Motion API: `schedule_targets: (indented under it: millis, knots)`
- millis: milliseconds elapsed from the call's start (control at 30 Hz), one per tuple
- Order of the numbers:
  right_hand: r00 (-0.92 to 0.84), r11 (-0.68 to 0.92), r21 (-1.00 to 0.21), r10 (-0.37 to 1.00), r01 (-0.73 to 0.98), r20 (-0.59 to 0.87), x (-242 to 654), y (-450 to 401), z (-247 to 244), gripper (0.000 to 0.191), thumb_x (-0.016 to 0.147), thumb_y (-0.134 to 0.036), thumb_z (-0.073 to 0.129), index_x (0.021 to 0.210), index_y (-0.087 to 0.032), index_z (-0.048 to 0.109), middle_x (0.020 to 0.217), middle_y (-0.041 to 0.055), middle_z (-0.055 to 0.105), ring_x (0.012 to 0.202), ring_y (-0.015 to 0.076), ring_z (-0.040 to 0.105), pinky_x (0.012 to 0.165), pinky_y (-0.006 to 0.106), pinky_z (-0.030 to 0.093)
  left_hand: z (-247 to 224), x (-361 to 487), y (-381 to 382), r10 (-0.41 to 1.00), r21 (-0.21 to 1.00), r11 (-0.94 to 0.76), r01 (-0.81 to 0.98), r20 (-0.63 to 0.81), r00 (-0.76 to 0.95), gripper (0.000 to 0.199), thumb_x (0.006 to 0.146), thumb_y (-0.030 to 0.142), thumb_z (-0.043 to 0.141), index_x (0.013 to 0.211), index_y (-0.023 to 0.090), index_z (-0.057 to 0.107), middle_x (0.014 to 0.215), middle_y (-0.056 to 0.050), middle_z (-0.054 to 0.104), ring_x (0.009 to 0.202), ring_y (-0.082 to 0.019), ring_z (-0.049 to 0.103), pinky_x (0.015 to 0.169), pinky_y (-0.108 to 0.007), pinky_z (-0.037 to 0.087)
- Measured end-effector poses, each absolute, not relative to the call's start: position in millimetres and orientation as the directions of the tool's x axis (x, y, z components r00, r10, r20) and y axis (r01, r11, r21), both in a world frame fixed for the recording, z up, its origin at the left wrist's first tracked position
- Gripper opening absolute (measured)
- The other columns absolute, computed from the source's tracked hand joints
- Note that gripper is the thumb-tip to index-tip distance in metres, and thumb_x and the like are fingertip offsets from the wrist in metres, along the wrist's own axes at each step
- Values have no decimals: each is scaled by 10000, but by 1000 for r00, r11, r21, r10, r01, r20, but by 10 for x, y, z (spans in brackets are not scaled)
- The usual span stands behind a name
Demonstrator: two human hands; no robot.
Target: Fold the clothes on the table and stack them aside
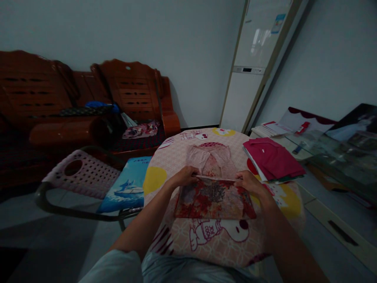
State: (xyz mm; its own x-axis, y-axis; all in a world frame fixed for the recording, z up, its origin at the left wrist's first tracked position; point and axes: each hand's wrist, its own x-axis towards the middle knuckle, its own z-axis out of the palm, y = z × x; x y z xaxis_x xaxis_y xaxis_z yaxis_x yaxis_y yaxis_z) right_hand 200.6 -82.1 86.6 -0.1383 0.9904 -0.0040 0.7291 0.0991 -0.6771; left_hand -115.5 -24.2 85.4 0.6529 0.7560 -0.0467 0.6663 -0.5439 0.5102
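A red and cream patterned garment [214, 199] lies partly folded on a round table with a pink cartoon-print cloth [182, 155]. My left hand [184, 177] grips the fold's upper left corner. My right hand [250, 182] grips the upper right corner. Beyond the fold, the garment's paler far part [210, 157] lies spread flat on the cloth. Both forearms reach in from below.
A stack of folded clothes topped by a dark pink shirt [272, 157] sits at the table's right. A pink perforated chair [82, 173] with a blue cushion [129, 184] stands left. Wooden sofas [88, 98] line the back wall. A glass-topped table [338, 153] is at right.
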Motion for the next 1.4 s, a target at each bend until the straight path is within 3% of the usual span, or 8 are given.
schedule_targets:
  millis: [267, 600, 867, 1000, 1067, 1200, 1300, 1400]
  knots:
    - [-134, 224, -551, 971, 804, 199, 2005, -356, 1121, 128, 677, -195, 573, 727, -170, 688, 698, 15, 673, 685, 165, 585, 638, 243, 403, 1088, -1203, 91, 840, 420, -524, 741, 114, 530, 215, 793, 195, 550, 941, 173, 705, 892, -42, 720, 826, -187, 636, 751, -256, 451]
    - [-55, 126, -306, 972, 944, 230, 1899, 317, 1109, 256, 780, -149, 557, 957, -180, 740, 931, 79, 742, 890, 203, 652, 796, 269, 448, 993, -1124, 669, 906, 250, -422, 871, 153, 395, 289, 874, 167, 482, 1084, 177, 681, 1103, -90, 710, 1053, -229, 635, 930, -303, 456]
    - [2, 43, -165, 964, 985, 267, 1850, 878, 1065, 268, 847, -177, 545, 1042, -184, 728, 1032, 109, 735, 1002, 241, 652, 851, 302, 449, 1031, -963, 1137, 934, 154, -347, 925, 145, 327, 288, 901, 191, 460, 1104, 179, 665, 1125, -111, 696, 1075, -250, 628, 902, -325, 468]
    - [38, -8, -126, 972, 992, 232, 1776, 1091, 993, 277, 880, -164, 513, 1079, -163, 704, 1054, 146, 717, 1012, 257, 641, 849, 318, 443, 939, -857, 1284, 961, 145, -261, 954, 128, 244, 299, 902, 154, 437, 1104, 149, 657, 1117, -158, 681, 1076, -285, 623, 904, -375, 469]
    - [47, -20, -126, 975, 992, 219, 1719, 1111, 919, 298, 908, -154, 476, 1125, -134, 679, 1088, 177, 697, 1044, 266, 619, 891, 338, 429, 839, -793, 1278, 959, 145, -244, 959, 184, 217, 305, 907, 145, 431, 1128, 136, 642, 1158, -179, 657, 1132, -303, 589, 980, -434, 432]
    - [-75, 110, -127, 965, 986, 252, 1565, 950, 641, 392, 936, -159, 428, 1301, -137, 572, 1384, 185, 541, 1230, 283, 499, 1049, 398, 342, 568, -705, 1092, 892, 180, -376, 909, 335, 302, 391, 908, 187, 487, 1293, 166, 550, 1377, -160, 541, 1300, -287, 455, 1138, -488, 280]
    - [-220, 252, -92, 939, 963, 263, 1479, 777, 354, 441, 955, -229, 419, 1382, -167, 510, 1491, 148, 448, 1325, 297, 421, 1135, 469, 239, 362, -727, 927, 862, 237, -481, 844, 303, 406, 425, 919, 252, 507, 1340, 199, 525, 1404, -127, 533, 1319, -251, 446, 1142, -432, 301]
    - [-201, 223, -94, 958, 970, 207, 1485, 687, 118, 490, 978, -314, 399, 1434, -144, 461, 1510, 171, 421, 1364, 314, 388, 1135, 491, 248, 222, -803, 842, 898, 247, -428, 869, 219, 380, 472, 942, 371, 490, 1394, 233, 493, 1485, -116, 465, 1392, -283, 373, 1158, -487, 265]
